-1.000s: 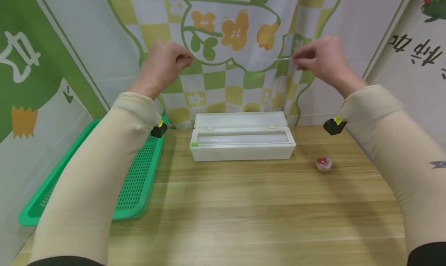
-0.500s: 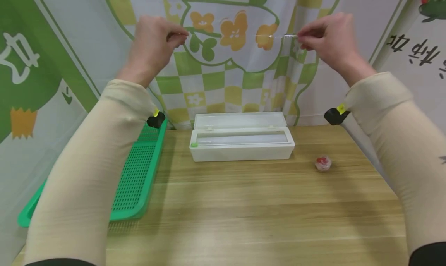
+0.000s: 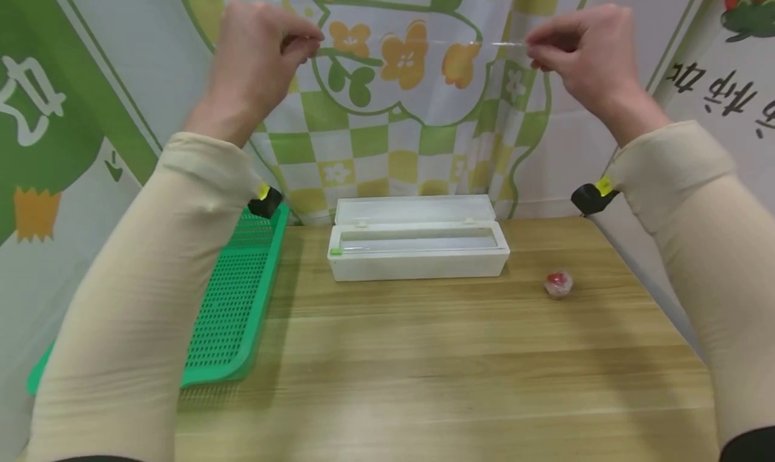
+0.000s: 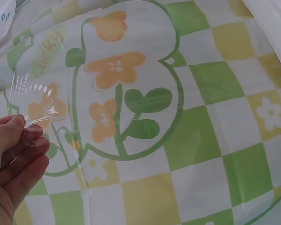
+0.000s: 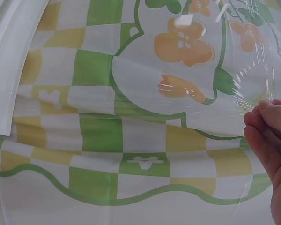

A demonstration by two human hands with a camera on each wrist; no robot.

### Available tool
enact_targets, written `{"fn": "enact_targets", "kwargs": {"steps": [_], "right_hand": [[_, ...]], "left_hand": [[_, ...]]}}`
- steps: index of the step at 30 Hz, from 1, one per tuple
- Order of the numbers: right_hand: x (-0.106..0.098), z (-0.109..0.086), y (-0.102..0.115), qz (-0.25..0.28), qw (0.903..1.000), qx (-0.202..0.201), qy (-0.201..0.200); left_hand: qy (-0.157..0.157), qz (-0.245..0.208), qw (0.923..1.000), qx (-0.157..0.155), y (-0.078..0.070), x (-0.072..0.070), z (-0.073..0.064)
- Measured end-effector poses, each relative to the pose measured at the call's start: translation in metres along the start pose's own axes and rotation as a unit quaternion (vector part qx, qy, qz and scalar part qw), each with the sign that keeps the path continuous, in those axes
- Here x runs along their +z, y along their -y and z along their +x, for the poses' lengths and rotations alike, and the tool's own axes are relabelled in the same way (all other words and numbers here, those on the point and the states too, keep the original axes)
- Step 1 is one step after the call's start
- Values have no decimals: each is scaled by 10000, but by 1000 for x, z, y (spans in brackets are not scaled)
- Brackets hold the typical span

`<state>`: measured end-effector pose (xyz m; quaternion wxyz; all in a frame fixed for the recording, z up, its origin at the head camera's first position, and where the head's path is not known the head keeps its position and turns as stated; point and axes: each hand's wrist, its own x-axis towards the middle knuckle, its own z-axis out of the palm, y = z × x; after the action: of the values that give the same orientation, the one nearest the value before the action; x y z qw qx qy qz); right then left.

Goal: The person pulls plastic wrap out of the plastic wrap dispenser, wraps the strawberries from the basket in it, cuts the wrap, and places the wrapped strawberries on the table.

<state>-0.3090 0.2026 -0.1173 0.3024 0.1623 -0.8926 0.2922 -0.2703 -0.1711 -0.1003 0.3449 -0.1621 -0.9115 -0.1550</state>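
Both hands are raised high in front of the patterned curtain, well apart from each other. Between thumb and fingers, my left hand (image 3: 251,55) pinches one corner of a clear sheet of cling film (image 4: 44,105). The opposite corner is pinched by my right hand (image 3: 599,62), and creases fan out from those fingertips in the right wrist view. The film's upper edge runs taut between the hands; its lower part is hard to see against the curtain. Below stands a white cling film dispenser (image 3: 418,267), its translucent lid (image 3: 414,210) raised and a green slider (image 3: 336,251) at its left end.
A small round red-and-white thing in clear wrapping (image 3: 558,284) lies on the wooden table (image 3: 412,354), right of the dispenser. A green perforated basket (image 3: 245,341) stands on the left, partly behind the left sleeve. The printed curtain (image 3: 393,146) hangs directly behind the dispenser.
Both hands have risen and spread farther apart, drawing the film's edge up and wider. The dispenser, basket and small wrapped thing have stayed in place.
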Motion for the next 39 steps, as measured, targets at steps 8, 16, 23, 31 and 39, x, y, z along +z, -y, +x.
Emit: {"fn": "enact_targets", "kwargs": {"steps": [8,16,23,31,39], "right_hand": [[-4,-9,-3,399,9992,-52,34],[-18,-25,-4,58,9994,-346,17],[-36,-46,-8,697,9950,-599,396],[-47,-70,-14,2322,9658,-590,993],[-44,-101,-21,4453,8818,-701,1388]], "left_hand": [[-22,-178,9993,322,-4,-7,-11],[159,-451,9973,558,-9,-20,-32],[-120,-685,9888,1320,-13,-28,-56],[-257,-907,9737,2076,-13,-36,-85],[-181,-802,9522,2943,-11,-44,-108]]}}
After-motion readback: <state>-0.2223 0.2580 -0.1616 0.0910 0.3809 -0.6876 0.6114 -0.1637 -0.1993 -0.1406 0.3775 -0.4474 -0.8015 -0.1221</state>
